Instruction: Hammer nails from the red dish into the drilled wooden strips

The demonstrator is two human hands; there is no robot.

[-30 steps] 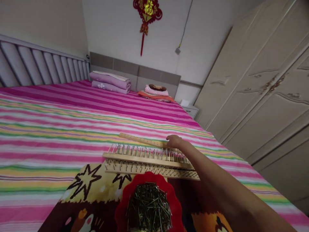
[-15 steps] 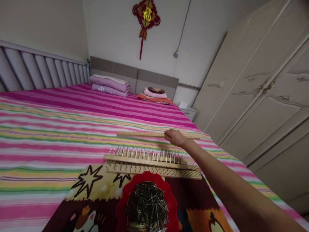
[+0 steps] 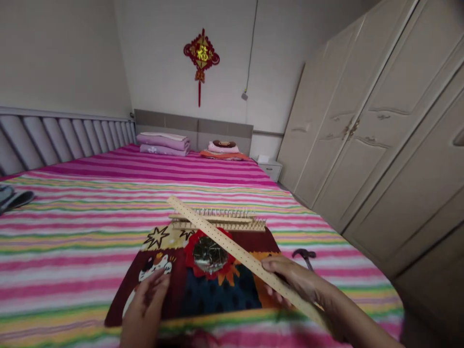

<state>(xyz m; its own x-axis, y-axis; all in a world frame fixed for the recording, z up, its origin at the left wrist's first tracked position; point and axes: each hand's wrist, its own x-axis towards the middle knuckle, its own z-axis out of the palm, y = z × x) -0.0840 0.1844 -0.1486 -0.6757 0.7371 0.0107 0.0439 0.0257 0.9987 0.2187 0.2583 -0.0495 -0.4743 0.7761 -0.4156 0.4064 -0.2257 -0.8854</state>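
Observation:
My right hand is closed around a long, flat wooden strip with rows of small holes. The strip slants up to the left, crossing above a red scalloped bowl of loose nails. Over the left part of a patterned mat, my left hand has loosely bent fingers with nothing visible in them. Behind the bowl lie two wooden strips studded with upright nails, partly covered by the held strip.
A hammer lies right of the mat on the striped bedspread. A dark grey object lies at the far left. Folded bedding is stacked by the headboard; a wardrobe stands on the right.
The wooden strip has been lifted from beyond the nailed strips and brought nearer, now slanting over the bowl in my right hand. My left hand has come into view, and the camera view has shifted.

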